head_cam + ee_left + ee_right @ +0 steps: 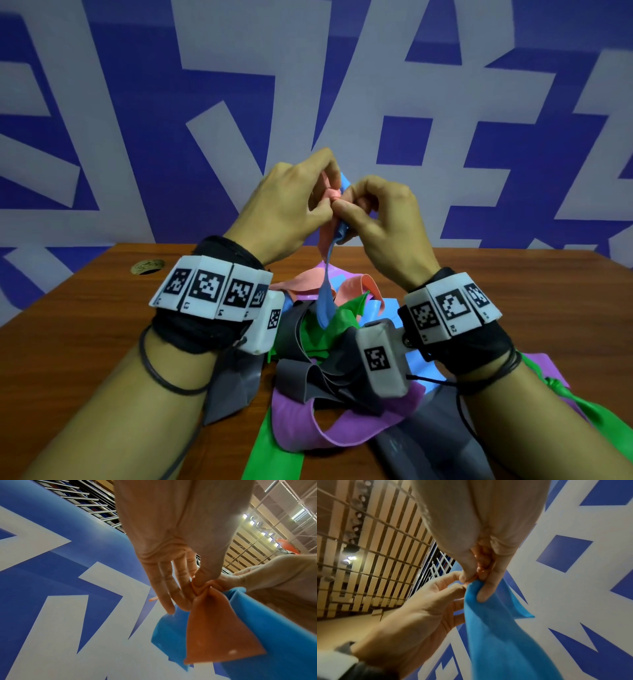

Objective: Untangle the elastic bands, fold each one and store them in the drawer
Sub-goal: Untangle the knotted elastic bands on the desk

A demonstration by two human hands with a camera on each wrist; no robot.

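Note:
Both hands are raised above the table at a knot [331,196] where a salmon band [219,635] and a blue band [489,635] are tied together. My left hand [320,202] pinches the salmon band at the knot [201,588] between thumb and fingers. My right hand [347,210] pinches the blue band just beside it, thumb against forefinger [483,595]. The blue band [327,301] hangs from the knot into a tangled pile [329,363] of green, grey, purple, salmon and blue bands. No drawer is in view.
The pile lies on a brown wooden table [85,325] between my forearms. A round cable hole [148,266] sits at the table's back left. A blue and white patterned wall [137,137] stands right behind the table.

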